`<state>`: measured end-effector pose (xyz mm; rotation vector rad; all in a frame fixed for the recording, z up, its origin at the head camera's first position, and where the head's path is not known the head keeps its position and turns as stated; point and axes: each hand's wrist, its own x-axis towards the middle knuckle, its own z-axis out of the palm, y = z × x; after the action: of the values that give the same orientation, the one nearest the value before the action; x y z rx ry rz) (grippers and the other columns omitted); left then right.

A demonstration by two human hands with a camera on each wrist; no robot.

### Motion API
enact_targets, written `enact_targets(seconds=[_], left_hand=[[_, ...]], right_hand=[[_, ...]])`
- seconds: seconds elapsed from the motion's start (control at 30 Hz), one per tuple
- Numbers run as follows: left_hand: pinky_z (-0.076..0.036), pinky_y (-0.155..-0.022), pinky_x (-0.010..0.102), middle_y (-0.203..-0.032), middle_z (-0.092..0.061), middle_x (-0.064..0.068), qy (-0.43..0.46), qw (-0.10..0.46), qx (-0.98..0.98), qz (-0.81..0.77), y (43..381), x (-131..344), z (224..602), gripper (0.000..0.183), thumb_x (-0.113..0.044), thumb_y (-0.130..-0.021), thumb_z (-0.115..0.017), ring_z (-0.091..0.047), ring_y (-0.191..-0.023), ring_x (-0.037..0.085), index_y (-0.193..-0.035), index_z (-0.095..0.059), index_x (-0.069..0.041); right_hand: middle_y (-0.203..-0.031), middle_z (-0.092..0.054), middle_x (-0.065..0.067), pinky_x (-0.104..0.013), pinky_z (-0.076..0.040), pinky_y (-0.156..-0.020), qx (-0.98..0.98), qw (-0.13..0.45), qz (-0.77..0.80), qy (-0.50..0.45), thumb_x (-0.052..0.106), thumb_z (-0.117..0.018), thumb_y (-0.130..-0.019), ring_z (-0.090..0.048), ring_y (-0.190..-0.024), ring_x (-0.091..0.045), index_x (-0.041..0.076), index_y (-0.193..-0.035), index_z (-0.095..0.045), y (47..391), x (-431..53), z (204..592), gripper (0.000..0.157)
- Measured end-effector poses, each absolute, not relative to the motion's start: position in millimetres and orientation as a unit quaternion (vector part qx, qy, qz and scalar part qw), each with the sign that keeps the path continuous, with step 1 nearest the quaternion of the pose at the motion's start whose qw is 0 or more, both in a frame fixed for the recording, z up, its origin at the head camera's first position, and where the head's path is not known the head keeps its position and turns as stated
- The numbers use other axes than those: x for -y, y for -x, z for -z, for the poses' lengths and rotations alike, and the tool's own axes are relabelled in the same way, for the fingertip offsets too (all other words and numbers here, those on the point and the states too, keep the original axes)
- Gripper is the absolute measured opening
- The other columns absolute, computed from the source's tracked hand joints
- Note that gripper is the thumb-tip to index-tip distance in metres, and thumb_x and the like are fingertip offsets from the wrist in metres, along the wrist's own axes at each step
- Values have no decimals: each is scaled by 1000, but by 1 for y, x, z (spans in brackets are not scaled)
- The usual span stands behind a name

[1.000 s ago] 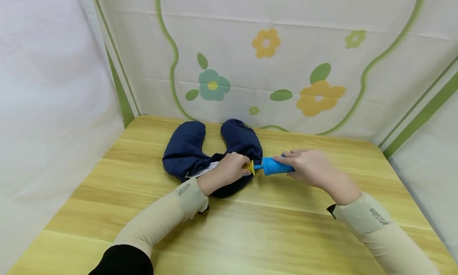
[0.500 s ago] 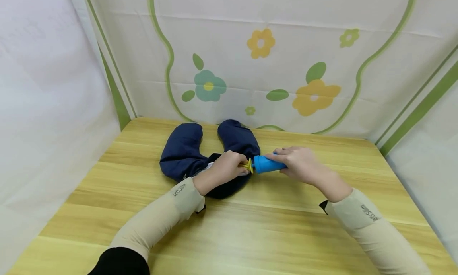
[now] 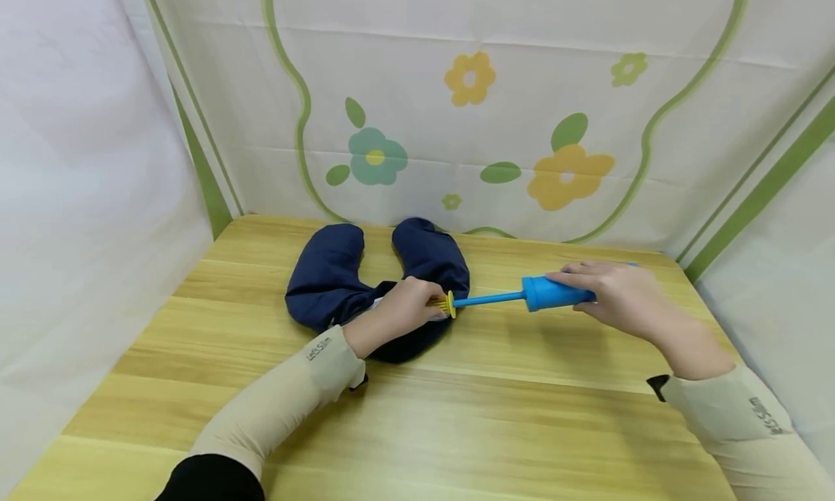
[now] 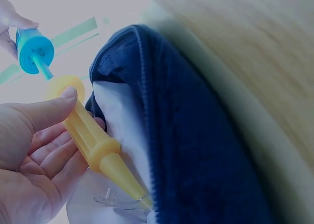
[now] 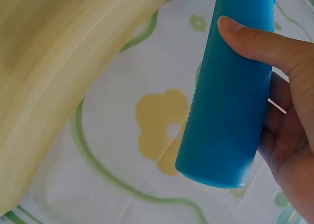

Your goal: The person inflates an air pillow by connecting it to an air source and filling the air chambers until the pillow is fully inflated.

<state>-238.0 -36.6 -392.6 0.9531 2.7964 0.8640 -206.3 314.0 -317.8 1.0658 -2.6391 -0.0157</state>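
A navy U-shaped neck pillow point(image 3: 322, 269) lies near the back of the table. Its zip point(image 4: 145, 76) is undone, baring a white inner lining point(image 4: 120, 106). My left hand point(image 3: 399, 309) pinches the yellow nozzle point(image 4: 86, 128) of a hand pump between thumb and fingers. The nozzle's tip points down to a clear plastic valve point(image 4: 115, 199) at the lining; how deep it sits is hidden. My right hand point(image 3: 622, 298) grips the pump's blue barrel point(image 3: 556, 294), held out to the right. A long stretch of blue rod point(image 3: 489, 299) shows between barrel and nozzle.
The wood-grain table point(image 3: 483, 428) stretches toward the front. A white cloth backdrop point(image 3: 404, 66) with printed flowers stands right behind its back edge. Plain white cloth point(image 3: 85, 160) hangs on the left, and more cloth stands on the right.
The right hand first pushed the barrel left against the nozzle, then drew it back right, exposing more rod than before. The left hand keeps its pinch on the nozzle; the view shifts slightly.
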Motion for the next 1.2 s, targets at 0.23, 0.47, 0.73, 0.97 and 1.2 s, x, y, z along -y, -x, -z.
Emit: enact_targets(seconds=[0.23, 0.47, 0.73, 0.97, 1.2], left_hand=[[-54, -70, 26, -97, -74, 3, -302, 49, -913, -268, 236, 39, 395, 13, -14, -91, -79, -67, -81, 13, -102, -77, -9], [-41, -60, 25, -74, -60, -3, -311, 40, -916, -252, 237, 35, 396, 17, -15, -91, -80, -52, -62, 9, -82, -66, -13], [-43, -61, 24, -71, -58, -4, -320, 31, -915, -243, 234, 33, 396, 20, -12, -90, -80, -53, -62, 8, -78, -64, -12], [-49, -63, 24, -74, -63, -2, -337, 4, -911, -237, 233, 30, 396, 19, -13, -90, -81, -61, -65, 10, -79, -66, -12], [-53, -65, 26, -82, -70, 4, -346, -1, -909, -234, 232, 31, 395, 11, -14, -89, -82, -67, -72, 17, -87, -72, -9]], right_hand=[[-118, -73, -17, -56, -57, -75, 918, 154, 2, -365, 10, -99, -60, -70, -104, -41, 11, -126, -73, 203, -334, 323, 71], [-113, -75, -12, -53, -58, -75, 892, 198, 10, -405, 11, -100, -57, -72, -97, -35, 12, -125, -75, 207, -319, 333, 72], [-111, -76, -11, -47, -59, -71, 887, 186, 25, -422, 16, -100, -60, -74, -92, -31, 12, -124, -76, 211, -284, 348, 69], [-114, -75, -10, -43, -60, -74, 883, 171, 40, -435, 20, -98, -67, -73, -96, -29, 12, -126, -74, 213, -247, 353, 65], [-109, -74, -8, -40, -60, -70, 870, 180, 26, -458, 16, -97, -68, -72, -92, -26, 12, -125, -75, 216, -222, 361, 61]])
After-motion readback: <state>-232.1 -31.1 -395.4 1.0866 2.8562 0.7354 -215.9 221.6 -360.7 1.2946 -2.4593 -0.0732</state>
